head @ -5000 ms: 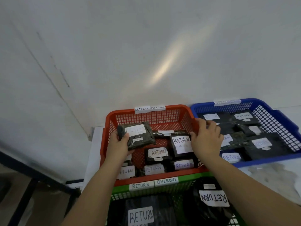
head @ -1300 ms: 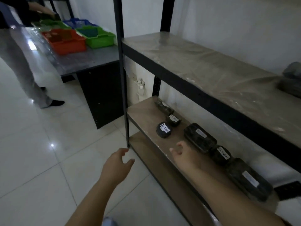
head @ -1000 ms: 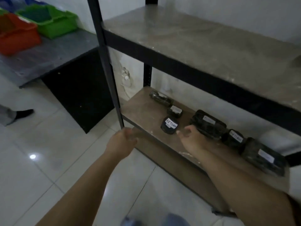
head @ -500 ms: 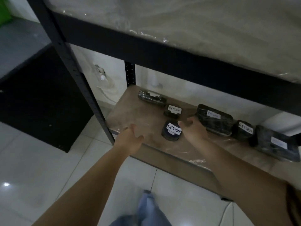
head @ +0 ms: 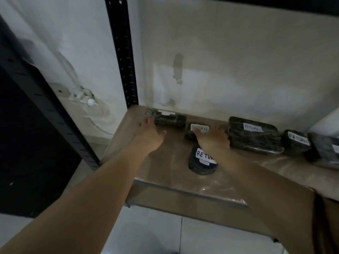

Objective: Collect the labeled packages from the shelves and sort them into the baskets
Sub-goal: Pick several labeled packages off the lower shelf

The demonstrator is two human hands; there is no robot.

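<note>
Packages (head: 169,119) on shelf (head: 176,187), just beyond both released grips: left (head: 150,135), right (head: 213,138).

rightmost package (head: 328,148) cut by frame edge, small package (head: 191,135) partly behind right hand (head: 213,139)

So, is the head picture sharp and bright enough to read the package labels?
Head view: dim, shelf in shadow. RETURN reads clearly on the round package; the small package by the right hand is blurred; the long package at the left hand shows no readable text.
</note>
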